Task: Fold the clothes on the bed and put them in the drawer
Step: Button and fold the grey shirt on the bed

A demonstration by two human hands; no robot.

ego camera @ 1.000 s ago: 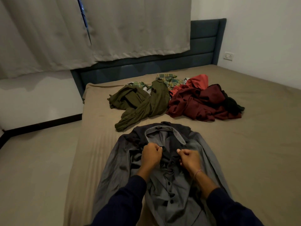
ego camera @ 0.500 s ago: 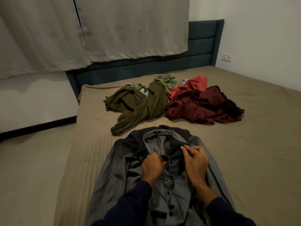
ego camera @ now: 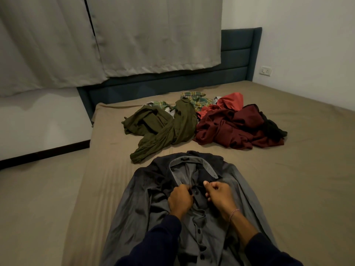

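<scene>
A grey button-up shirt [ego camera: 134,204] lies face up on the bed [ego camera: 307,189], collar away from me, its front row of dark buttons running toward me. My left hand [ego camera: 180,201] pinches the left edge of the shirt front just below the collar. My right hand [ego camera: 219,194] pinches the right edge beside it, fingers curled, a thin bracelet on its wrist. Both hands sit close together over one dark button. Beyond the shirt lies a heap of unfolded clothes: an olive green garment [ego camera: 163,129], a dark red one [ego camera: 230,129], a green plaid shirt [ego camera: 196,97], an orange-red piece [ego camera: 232,99] and a black piece [ego camera: 272,127].
The bed has a tan sheet and a dark blue padded headboard [ego camera: 238,54]. Grey curtains [ego camera: 134,35] hang over the headboard. Floor [ego camera: 38,198] runs along the bed's left side, a white wall with a socket [ego camera: 266,71] on the right. No drawer is in view.
Both hands have moved up the shirt front toward the collar and drawn together, each pinching an edge of the placket. The view has shifted slightly left.
</scene>
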